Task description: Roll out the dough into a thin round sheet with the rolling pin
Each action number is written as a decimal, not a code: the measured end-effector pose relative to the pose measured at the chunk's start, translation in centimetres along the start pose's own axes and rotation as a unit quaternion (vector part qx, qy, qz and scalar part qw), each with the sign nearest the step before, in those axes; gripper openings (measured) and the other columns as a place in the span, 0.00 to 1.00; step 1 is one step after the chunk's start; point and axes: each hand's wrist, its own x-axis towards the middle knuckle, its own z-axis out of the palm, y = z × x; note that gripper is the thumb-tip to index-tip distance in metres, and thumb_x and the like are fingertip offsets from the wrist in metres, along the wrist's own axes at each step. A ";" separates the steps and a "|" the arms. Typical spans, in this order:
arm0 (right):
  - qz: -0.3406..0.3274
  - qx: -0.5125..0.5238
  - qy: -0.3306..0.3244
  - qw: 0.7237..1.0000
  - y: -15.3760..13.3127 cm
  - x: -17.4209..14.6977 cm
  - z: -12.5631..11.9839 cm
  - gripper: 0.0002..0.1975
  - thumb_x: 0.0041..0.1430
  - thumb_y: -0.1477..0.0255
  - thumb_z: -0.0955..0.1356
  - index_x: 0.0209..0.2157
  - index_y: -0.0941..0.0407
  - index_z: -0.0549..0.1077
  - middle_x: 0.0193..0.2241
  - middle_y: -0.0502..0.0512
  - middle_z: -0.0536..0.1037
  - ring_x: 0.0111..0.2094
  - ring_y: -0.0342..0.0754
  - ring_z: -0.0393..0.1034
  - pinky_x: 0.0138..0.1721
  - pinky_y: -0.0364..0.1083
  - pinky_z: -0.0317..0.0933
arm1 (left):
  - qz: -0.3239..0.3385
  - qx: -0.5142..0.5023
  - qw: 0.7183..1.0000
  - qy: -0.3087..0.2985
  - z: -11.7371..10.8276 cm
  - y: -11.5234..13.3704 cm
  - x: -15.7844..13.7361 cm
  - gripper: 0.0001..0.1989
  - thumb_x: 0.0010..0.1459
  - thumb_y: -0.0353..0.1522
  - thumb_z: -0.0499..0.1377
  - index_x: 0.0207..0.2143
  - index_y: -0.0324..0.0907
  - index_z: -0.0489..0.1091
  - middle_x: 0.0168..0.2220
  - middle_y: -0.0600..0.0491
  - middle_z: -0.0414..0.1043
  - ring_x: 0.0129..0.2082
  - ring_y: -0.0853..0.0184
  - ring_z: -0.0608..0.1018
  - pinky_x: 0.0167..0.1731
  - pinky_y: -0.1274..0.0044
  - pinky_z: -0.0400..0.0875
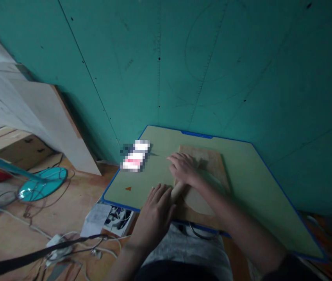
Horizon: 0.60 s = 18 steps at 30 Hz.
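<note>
A pale rolling pin (pixel 177 192) lies slantwise over the left part of a wooden board (pixel 213 156). My left hand (pixel 157 208) is closed on its near end, and my right hand (pixel 184 168) curls over the far end, hiding much of it. Under and to the right of the pin, a thin, flat sheet of pale dough (pixel 202 201) is spread on the board. My right forearm covers part of the dough. The board rests on a pale green table (pixel 259 195) with a blue rim.
A blurred-out bright object (pixel 136 156) and a small orange triangle (pixel 128 189) are on the table's left side. A green wall (pixel 166 78) rises behind. On the floor at left are cables (pixel 78 244), a teal round base (pixel 44 183), a leaning panel (pixel 57 117) and a cardboard box (pixel 10 146).
</note>
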 end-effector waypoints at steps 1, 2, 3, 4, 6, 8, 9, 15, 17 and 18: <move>-0.002 -0.002 0.003 1.000 0.4 -1.0 -0.1 0.19 0.63 0.74 0.62 0.53 0.53 0.76 0.55 0.57 0.76 0.57 0.52 0.66 0.61 0.53 0.54 | 0.009 -0.009 1.000 0.002 0.2 0.5 -0.2 0.23 0.68 0.34 0.53 0.64 0.41 0.61 0.62 0.39 0.67 0.65 0.50 0.67 0.61 0.54 0.67; -0.008 -0.007 0.007 1.000 1.0 -2.4 -0.2 0.20 0.63 0.74 0.62 0.53 0.54 0.76 0.56 0.57 0.76 0.58 0.53 0.66 0.63 0.54 0.53 | 0.020 -0.024 1.000 0.000 0.4 1.1 -0.3 0.25 0.68 0.34 0.53 0.66 0.42 0.58 0.63 0.39 0.65 0.66 0.50 0.65 0.61 0.54 0.68; -0.017 -0.012 0.011 1.000 1.8 -4.0 -0.2 0.20 0.63 0.74 0.62 0.54 0.54 0.76 0.57 0.57 0.75 0.60 0.54 0.64 0.64 0.55 0.51 | 0.033 -0.042 0.999 -0.007 0.6 1.9 -0.4 0.28 0.67 0.33 0.54 0.68 0.43 0.56 0.65 0.39 0.63 0.67 0.51 0.64 0.60 0.55 0.68; -0.028 -0.019 0.017 0.999 2.7 -5.9 -0.3 0.21 0.64 0.73 0.61 0.55 0.55 0.75 0.59 0.58 0.74 0.62 0.55 0.62 0.66 0.57 0.48 | 0.049 -0.062 0.997 -0.016 0.9 2.6 -0.5 0.29 0.67 0.34 0.55 0.69 0.45 0.54 0.66 0.39 0.61 0.67 0.51 0.64 0.60 0.56 0.68; -0.048 -0.033 0.029 0.998 4.4 -9.5 -0.5 0.24 0.65 0.73 0.60 0.60 0.56 0.71 0.64 0.60 0.68 0.67 0.57 0.54 0.67 0.60 0.44 | 0.085 -0.097 0.991 -0.040 1.3 4.0 -0.4 0.30 0.66 0.34 0.56 0.68 0.47 0.55 0.67 0.40 0.60 0.68 0.52 0.63 0.62 0.55 0.66; -0.058 -0.043 0.036 0.997 5.6 -12.0 -0.9 0.26 0.66 0.72 0.58 0.64 0.58 0.65 0.68 0.62 0.61 0.70 0.57 0.46 0.68 0.64 0.43 | 0.110 -0.118 0.985 -0.057 1.5 4.9 0.0 0.29 0.65 0.34 0.58 0.67 0.46 0.58 0.67 0.41 0.61 0.68 0.52 0.62 0.64 0.54 0.62; -0.060 -0.046 0.037 0.996 5.9 -12.6 -1.0 0.27 0.66 0.72 0.57 0.66 0.58 0.63 0.69 0.62 0.58 0.71 0.57 0.44 0.68 0.64 0.43 | 0.114 -0.121 0.984 -0.058 1.5 5.0 0.1 0.28 0.65 0.33 0.57 0.66 0.46 0.59 0.66 0.41 0.61 0.68 0.52 0.62 0.65 0.53 0.60; -0.064 -0.037 -0.014 0.997 3.2 -6.3 -0.5 0.25 0.67 0.70 0.59 0.64 0.54 0.66 0.67 0.58 0.63 0.69 0.55 0.51 0.69 0.61 0.39 | 0.075 -0.090 0.993 -0.016 0.4 2.6 -0.6 0.27 0.66 0.32 0.55 0.66 0.47 0.59 0.65 0.41 0.64 0.67 0.51 0.64 0.61 0.51 0.65; -0.048 -0.027 -0.032 0.998 1.8 -2.8 0.0 0.25 0.69 0.69 0.59 0.65 0.55 0.64 0.66 0.58 0.65 0.68 0.52 0.54 0.69 0.58 0.42 | 0.059 -0.074 0.995 0.014 -0.1 1.3 -1.3 0.25 0.66 0.32 0.54 0.65 0.47 0.60 0.63 0.40 0.65 0.65 0.51 0.66 0.59 0.53 0.70; -0.040 -0.024 -0.039 0.998 1.2 -1.3 0.3 0.25 0.70 0.68 0.59 0.65 0.55 0.64 0.66 0.59 0.65 0.68 0.52 0.55 0.68 0.57 0.44 | 0.052 -0.067 0.996 0.031 -0.3 0.7 -1.7 0.25 0.66 0.31 0.54 0.65 0.47 0.60 0.63 0.40 0.65 0.65 0.51 0.67 0.58 0.55 0.71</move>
